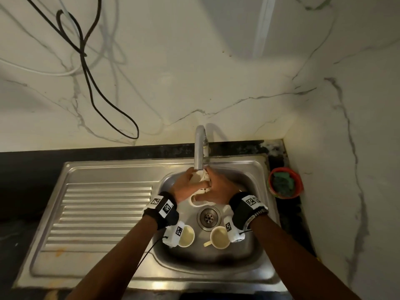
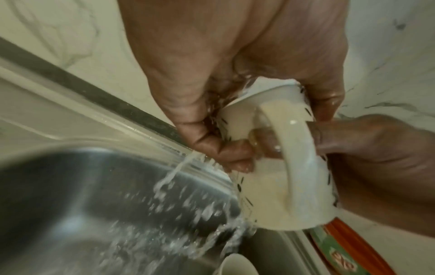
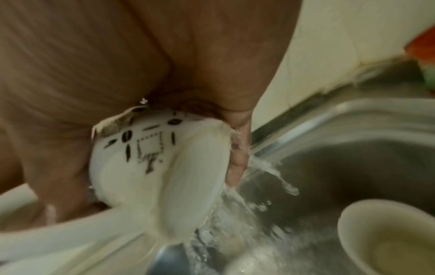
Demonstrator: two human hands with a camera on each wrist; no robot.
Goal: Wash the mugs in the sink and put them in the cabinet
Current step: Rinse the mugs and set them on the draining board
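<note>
A white mug with black markings [image 1: 200,180] is tilted under the faucet [image 1: 200,148], and water runs off it into the sink. My left hand [image 1: 184,184] grips its left side and my right hand [image 1: 216,186] wraps its right side. The left wrist view shows the mug [image 2: 270,189] with its handle toward the camera and fingers [image 2: 212,145] curled on its wall. In the right wrist view, the mug [image 3: 146,167] sits under my palm. Two more cream mugs [image 1: 186,236] [image 1: 219,238] stand upright in the basin in front of the drain [image 1: 208,216].
The steel sink [image 1: 257,241] has a ribbed drainboard [image 1: 104,213] on its left. A red bowl holding a green scrubber [image 1: 284,182] sits on the dark counter at the right, against the marble wall. Black and white cables [image 1: 86,68] hang on the back wall.
</note>
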